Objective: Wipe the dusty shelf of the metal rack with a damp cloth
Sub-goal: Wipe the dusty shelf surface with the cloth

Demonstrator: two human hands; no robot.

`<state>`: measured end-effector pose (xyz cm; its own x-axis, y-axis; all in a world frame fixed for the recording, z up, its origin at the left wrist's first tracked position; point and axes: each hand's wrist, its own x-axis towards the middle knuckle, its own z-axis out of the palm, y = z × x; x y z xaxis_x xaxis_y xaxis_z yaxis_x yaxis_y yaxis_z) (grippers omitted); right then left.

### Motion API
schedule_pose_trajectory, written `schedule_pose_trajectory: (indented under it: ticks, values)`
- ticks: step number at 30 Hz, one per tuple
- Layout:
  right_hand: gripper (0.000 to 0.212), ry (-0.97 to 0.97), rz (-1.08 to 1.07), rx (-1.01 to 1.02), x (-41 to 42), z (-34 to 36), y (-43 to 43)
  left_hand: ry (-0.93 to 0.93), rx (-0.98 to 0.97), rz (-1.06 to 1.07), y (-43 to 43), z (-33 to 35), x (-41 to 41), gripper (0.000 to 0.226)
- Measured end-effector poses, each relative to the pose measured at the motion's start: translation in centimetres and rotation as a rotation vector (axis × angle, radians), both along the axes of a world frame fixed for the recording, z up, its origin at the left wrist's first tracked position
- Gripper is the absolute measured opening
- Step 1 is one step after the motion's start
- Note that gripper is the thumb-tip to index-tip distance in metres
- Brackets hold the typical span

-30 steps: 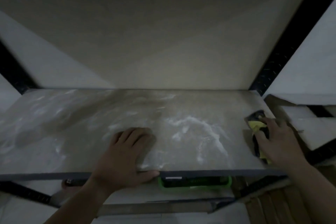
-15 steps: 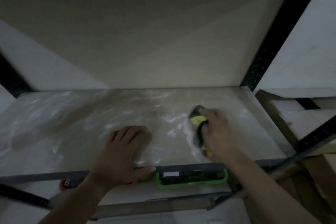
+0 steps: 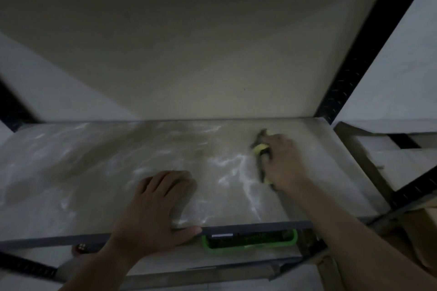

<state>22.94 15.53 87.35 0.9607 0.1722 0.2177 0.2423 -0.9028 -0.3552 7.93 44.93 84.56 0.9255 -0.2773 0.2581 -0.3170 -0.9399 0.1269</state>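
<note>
Pressing down on the yellow-and-dark cloth (image 3: 259,149), the right hand (image 3: 281,163) covers most of it on the dusty shelf (image 3: 71,172); blur hides whether the fingers curl round it. Beyond the hand, a short strip of shelf runs to the back edge. To its right, bare shelf reaches the black rack post (image 3: 369,54). The left hand (image 3: 156,210) lies flat and relaxed, gripping nothing, thumb along the front edge (image 3: 260,224). White dust streaks fill the gap between the hands. A green tray (image 3: 248,242) sits below that edge.

left hand (image 3: 153,210) flat, right hand (image 3: 281,163) outstretched, blurred
</note>
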Motion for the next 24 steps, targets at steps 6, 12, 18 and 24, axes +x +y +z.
schedule_pose_trajectory:
  ticks: [6,12,18,24]
  values:
    - [0.050,0.048,0.467,0.119,1.3,3.5,0.5,-0.014,-0.017,-0.013,0.2,-0.5,0.3,0.089]
    - [0.048,0.148,-0.145,-0.219,6.5,2.4,-5.8,-0.003,-0.021,-0.004,0.2,-0.5,0.2,0.090]
    - [0.051,0.013,0.092,-0.145,4.8,-1.0,-0.1,0.050,-0.033,0.019,0.0,0.0,0.0,0.093]
    - [0.052,0.094,0.544,-0.039,-0.7,0.6,2.1,0.019,-0.046,0.010,-0.1,0.1,0.0,0.091]
